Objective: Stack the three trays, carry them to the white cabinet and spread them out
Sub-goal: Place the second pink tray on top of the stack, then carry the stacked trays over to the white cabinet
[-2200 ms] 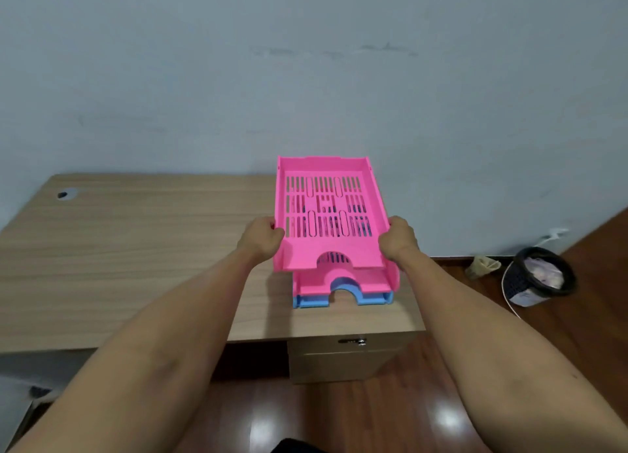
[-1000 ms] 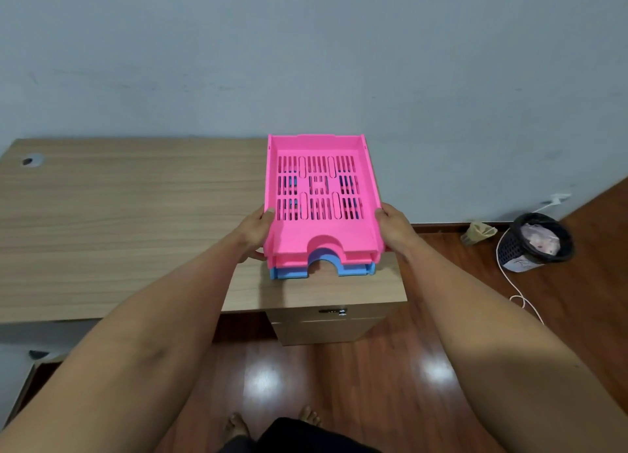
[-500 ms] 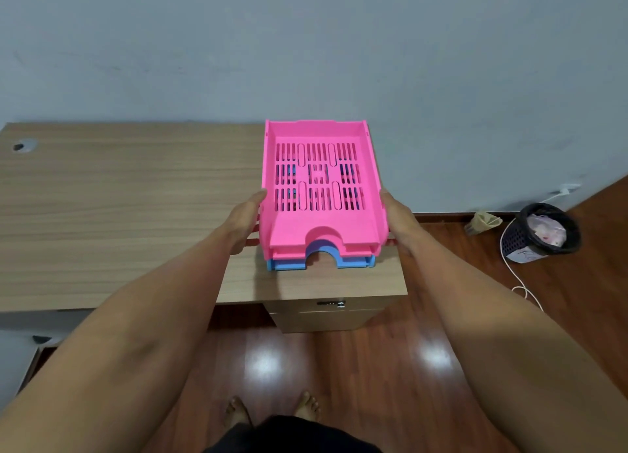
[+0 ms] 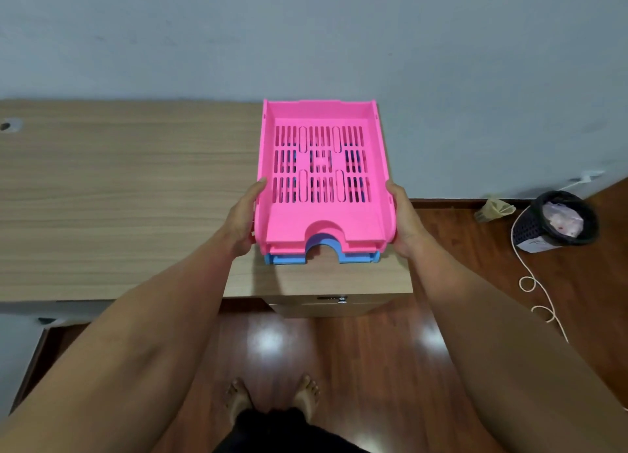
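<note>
Three slotted plastic trays lie nested in one stack at the right end of the wooden desk (image 4: 119, 197). The top pink tray (image 4: 323, 221) covers a second pink tray, of which only the front lip (image 4: 289, 247) shows. A blue tray (image 4: 285, 258) peeks out at the bottom. My left hand (image 4: 243, 219) presses against the stack's left side and my right hand (image 4: 406, 219) against its right side, fingers wrapped along the walls. The white cabinet is not in view.
A drawer unit with a lock (image 4: 331, 303) stands under the desk's right end. A black waste basket (image 4: 560, 221) and a loose white cord (image 4: 533, 282) lie on the wooden floor at the right. A grey wall stands right behind the desk.
The top pink tray came down from a tilted, raised position and now sits nested on the other two. Both hands slid from its front corners to the stack's sides.
</note>
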